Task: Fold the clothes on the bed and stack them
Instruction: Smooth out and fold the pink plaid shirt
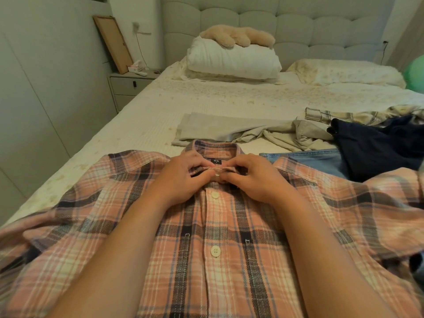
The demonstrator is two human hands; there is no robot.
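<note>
Your left hand (181, 177) pinches the left side of the collar of the plaid shirt (206, 237), fingers curled onto the fabric; your right hand (254, 177) pinches the right side, and the two meet at the top button (216, 172). Shirt lies front-up, spread flat across the near end of the bed (142, 125), collar pointing toward the headboard (275, 26), lower buttons fastened. Far left: nightstand (130, 88) with a wooden frame (112, 42) leaning on the wall. Centre, beyond the collar: flat beige garment (220, 127), and further back a folded white duvet (231, 58) with a plush toy (238, 35) on top. Right of the collar: jeans (316, 159), partly under the shirt's shoulder; navy garment (376, 145) lying over the jeans; crumpled pale check garment (358, 115) behind it
</note>
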